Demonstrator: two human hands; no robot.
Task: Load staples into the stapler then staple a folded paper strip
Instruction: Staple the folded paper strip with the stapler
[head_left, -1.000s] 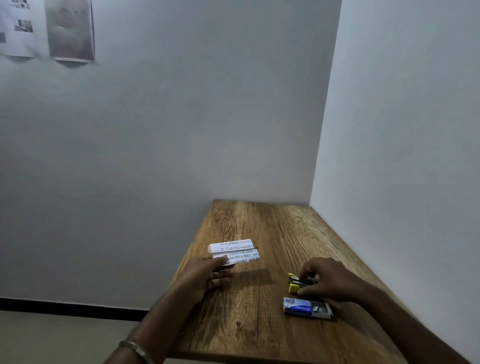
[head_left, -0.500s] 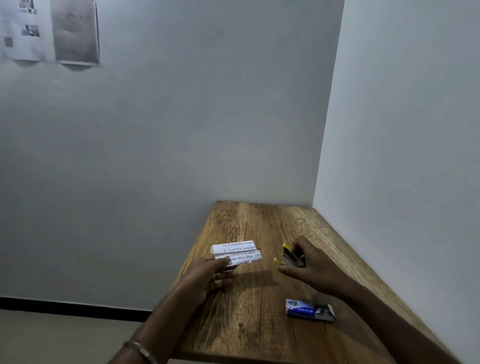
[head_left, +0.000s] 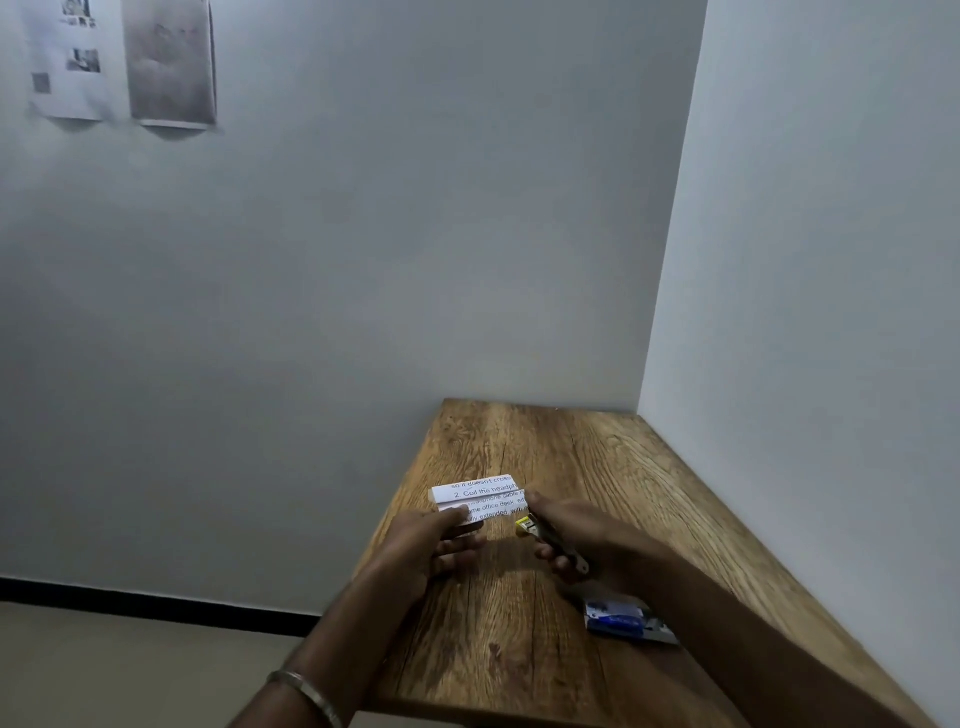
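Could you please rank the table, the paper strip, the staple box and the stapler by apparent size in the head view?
1. Table
2. Paper strip
3. Staple box, looks close to the strip, but it lies nearer the camera, so unsure
4. Stapler, partly hidden in the right hand

Two bare forearms reach in from the near edge, with no sleeves in sight on either. The left hand (head_left: 426, 543) and the right hand (head_left: 582, 530) wear no gloves and no rings that can be made out. A thin, plain silver-coloured metal bangle (head_left: 306, 693) circles the left forearm near the lower edge of the view, smooth and rounded, catching a pale highlight along its upper curve. The right forearm carries nothing visible, and motion blur softens its outline
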